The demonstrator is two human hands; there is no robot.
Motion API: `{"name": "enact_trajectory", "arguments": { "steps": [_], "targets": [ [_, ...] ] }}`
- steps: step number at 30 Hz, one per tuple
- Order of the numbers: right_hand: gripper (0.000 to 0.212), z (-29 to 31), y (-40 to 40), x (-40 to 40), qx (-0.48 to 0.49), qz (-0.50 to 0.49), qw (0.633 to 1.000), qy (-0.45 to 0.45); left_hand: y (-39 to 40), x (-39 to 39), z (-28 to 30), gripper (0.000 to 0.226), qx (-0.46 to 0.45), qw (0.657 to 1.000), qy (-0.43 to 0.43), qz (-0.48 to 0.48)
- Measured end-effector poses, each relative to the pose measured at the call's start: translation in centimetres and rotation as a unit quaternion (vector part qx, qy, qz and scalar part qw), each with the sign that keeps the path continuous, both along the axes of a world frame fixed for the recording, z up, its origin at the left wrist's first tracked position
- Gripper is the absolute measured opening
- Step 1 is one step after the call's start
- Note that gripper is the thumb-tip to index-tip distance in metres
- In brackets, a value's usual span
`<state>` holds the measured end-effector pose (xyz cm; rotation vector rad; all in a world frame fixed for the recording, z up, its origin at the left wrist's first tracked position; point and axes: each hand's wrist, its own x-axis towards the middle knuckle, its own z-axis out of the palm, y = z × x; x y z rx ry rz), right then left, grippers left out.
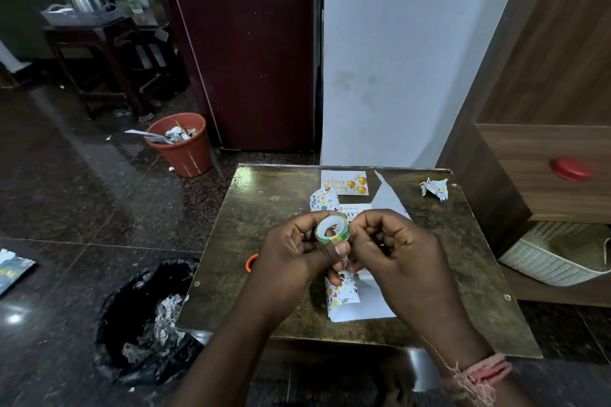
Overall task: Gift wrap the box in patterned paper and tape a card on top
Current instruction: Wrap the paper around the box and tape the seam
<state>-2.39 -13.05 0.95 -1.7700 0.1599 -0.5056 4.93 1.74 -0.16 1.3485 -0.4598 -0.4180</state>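
Note:
Above the small table (264, 241) my left hand (297, 251) holds a green roll of tape (331, 229), thumb curled under it. My right hand (393, 244) pinches at the roll's right edge with curled fingers. Below the hands lies the patterned wrapping paper (342, 294), white side up, folded partly round the box (355, 209), of which only a white printed strip shows. A "Happy Birthday" card (344, 182) with gold balloons lies flat at the table's far edge.
A crumpled paper scrap (435, 188) sits at the table's far right corner. An orange scissor handle (251, 263) peeks out beside my left wrist. A black rubbish bag (145, 320) stands left of the table, and an orange bin (180, 144) is farther back. A wooden cabinet (542, 175) is on the right.

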Motion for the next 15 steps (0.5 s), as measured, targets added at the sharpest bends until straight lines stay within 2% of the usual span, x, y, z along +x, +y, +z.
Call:
{"name": "enact_trajectory", "arguments": {
  "steps": [7, 11, 15],
  "targets": [
    [0.012, 0.04, -0.09, -0.07, 0.053, 0.011, 0.998, 0.009, 0.18, 0.04, -0.03, 0.030, -0.007, 1.000, 0.006, -0.014],
    [0.024, 0.39, -0.05, -0.28, 0.078, 0.026, 0.997, -0.005, 0.19, -0.01, -0.02, 0.031, -0.010, 0.999, 0.004, -0.033],
    [0.023, 0.27, -0.11, -0.35, 0.070, 0.032, 0.997, -0.002, 0.29, -0.02, -0.25, 0.032, -0.004, 0.999, -0.003, -0.043]
  ]
}}
